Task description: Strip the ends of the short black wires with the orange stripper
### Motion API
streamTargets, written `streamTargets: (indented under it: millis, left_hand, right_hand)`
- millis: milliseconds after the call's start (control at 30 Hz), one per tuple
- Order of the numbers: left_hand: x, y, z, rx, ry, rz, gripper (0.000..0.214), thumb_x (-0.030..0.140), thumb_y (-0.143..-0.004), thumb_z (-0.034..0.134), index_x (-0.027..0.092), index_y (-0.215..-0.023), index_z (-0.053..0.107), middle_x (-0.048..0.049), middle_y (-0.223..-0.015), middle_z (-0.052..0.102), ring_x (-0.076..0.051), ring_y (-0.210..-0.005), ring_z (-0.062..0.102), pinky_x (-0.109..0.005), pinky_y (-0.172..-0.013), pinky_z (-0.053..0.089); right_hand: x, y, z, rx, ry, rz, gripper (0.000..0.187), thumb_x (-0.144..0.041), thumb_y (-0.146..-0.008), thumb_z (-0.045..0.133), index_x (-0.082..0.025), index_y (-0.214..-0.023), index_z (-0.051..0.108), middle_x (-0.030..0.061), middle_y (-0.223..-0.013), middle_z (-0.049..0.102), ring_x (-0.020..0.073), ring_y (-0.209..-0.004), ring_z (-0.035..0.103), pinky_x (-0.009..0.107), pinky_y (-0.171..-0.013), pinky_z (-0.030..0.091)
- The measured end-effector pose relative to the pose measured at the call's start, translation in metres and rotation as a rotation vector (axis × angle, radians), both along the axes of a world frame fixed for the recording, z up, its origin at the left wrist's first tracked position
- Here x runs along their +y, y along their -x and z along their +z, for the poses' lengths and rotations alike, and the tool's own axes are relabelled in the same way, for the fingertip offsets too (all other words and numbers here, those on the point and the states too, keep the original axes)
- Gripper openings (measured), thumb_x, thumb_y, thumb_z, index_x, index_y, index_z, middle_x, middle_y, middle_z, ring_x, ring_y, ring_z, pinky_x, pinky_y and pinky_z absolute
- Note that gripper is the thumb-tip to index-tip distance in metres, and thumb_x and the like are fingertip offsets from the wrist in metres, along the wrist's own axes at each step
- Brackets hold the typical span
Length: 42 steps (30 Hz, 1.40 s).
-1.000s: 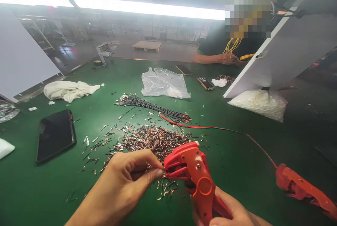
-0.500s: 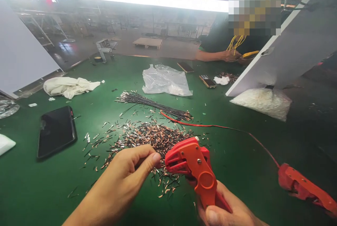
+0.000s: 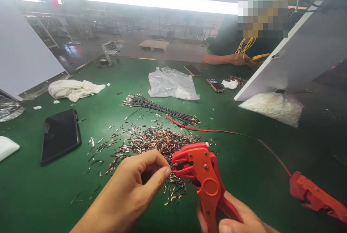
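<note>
My right hand [image 3: 240, 215] is wrapped round the handles of a red and orange wire stripper [image 3: 210, 186], held up over the table. Its jaws point left and stand apart, with something dark and thin between them. Just at the jaw tips, my left hand [image 3: 143, 180] is closed in a pinch of thumb and forefinger; what it holds is too small to make out. Behind and below both hands lies a loose heap of short black wire offcuts [image 3: 159, 140] with copper ends. Beyond the heap rests a bundle of black wires [image 3: 159, 108].
A second red wire stripper [image 3: 317, 197] lies at right, near a red cord [image 3: 206, 130]. Around the green table are a black phone [image 3: 61, 135], a white cloth [image 3: 73, 89] and a clear plastic bag [image 3: 172, 84]. Across it, a person's hands [image 3: 241, 59] hold yellow wires.
The stripper's jaws have opened wider, and my left pinch has come nearer to their tips. The whole view has shifted slightly.
</note>
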<state>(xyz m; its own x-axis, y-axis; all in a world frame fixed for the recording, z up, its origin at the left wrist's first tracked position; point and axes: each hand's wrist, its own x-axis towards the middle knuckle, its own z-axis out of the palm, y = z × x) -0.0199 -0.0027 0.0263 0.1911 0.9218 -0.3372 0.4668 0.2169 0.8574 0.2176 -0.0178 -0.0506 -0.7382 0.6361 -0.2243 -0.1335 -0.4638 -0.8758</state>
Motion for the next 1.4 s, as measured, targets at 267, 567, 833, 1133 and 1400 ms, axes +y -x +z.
streamTargets:
  millis: [267,567,833,1133,1400]
  left_hand:
    - [0.000,0.001,0.001,0.040,-0.045,0.018,0.029,0.044,-0.086,0.051,0.021,-0.073,0.062,0.0030,-0.064,0.049,-0.014,-0.062,0.041,-0.026,-0.057,0.031]
    - [0.000,0.008,-0.007,0.066,-0.142,0.049,0.025,0.040,-0.088,0.055,0.022,-0.076,0.068,0.0002,-0.069,0.064,-0.014,-0.064,0.053,-0.024,-0.054,0.036]
    - [-0.004,0.009,-0.011,0.087,-0.441,0.064,0.017,0.031,-0.090,0.062,0.025,-0.076,0.071,0.0039,-0.066,0.068,-0.011,-0.058,0.058,-0.020,-0.051,0.044]
    - [-0.003,0.008,-0.018,0.227,-0.861,0.021,0.014,0.012,-0.091,0.062,0.024,-0.085,0.063,0.0071,-0.072,0.062,-0.007,-0.063,0.060,-0.018,-0.059,0.048]
    - [-0.004,0.005,-0.028,0.292,-1.019,0.010,0.015,0.008,-0.091,0.063,0.022,-0.097,0.061,0.0044,-0.077,0.064,-0.011,-0.070,0.057,-0.023,-0.065,0.049]
  right_hand:
    - [0.010,-0.001,-0.004,0.039,-0.051,0.098,0.040,-0.050,-0.075,0.072,-0.012,-0.079,0.062,-0.0039,-0.062,0.046,0.0070,-0.052,0.035,0.020,-0.046,0.026]
    - [0.004,-0.006,-0.006,-0.009,0.020,0.043,0.041,-0.052,-0.074,0.073,-0.013,-0.082,0.064,-0.0022,-0.064,0.048,0.0081,-0.053,0.037,0.021,-0.048,0.027]
    - [0.006,-0.002,-0.009,0.075,0.049,0.091,0.040,-0.051,-0.075,0.073,-0.014,-0.086,0.062,-0.0010,-0.067,0.050,0.0093,-0.056,0.039,0.021,-0.051,0.029]
    - [0.016,-0.024,0.007,-0.726,-0.750,-0.347,0.026,-0.047,-0.099,0.045,-0.023,-0.098,0.058,0.0041,-0.085,0.062,0.0223,-0.077,0.059,0.032,-0.063,0.046]
    - [0.034,-0.046,-0.016,-1.456,-1.399,-0.383,0.024,-0.041,-0.090,0.060,-0.019,-0.101,0.059,0.0101,-0.088,0.065,0.0336,-0.080,0.061,0.050,-0.068,0.051]
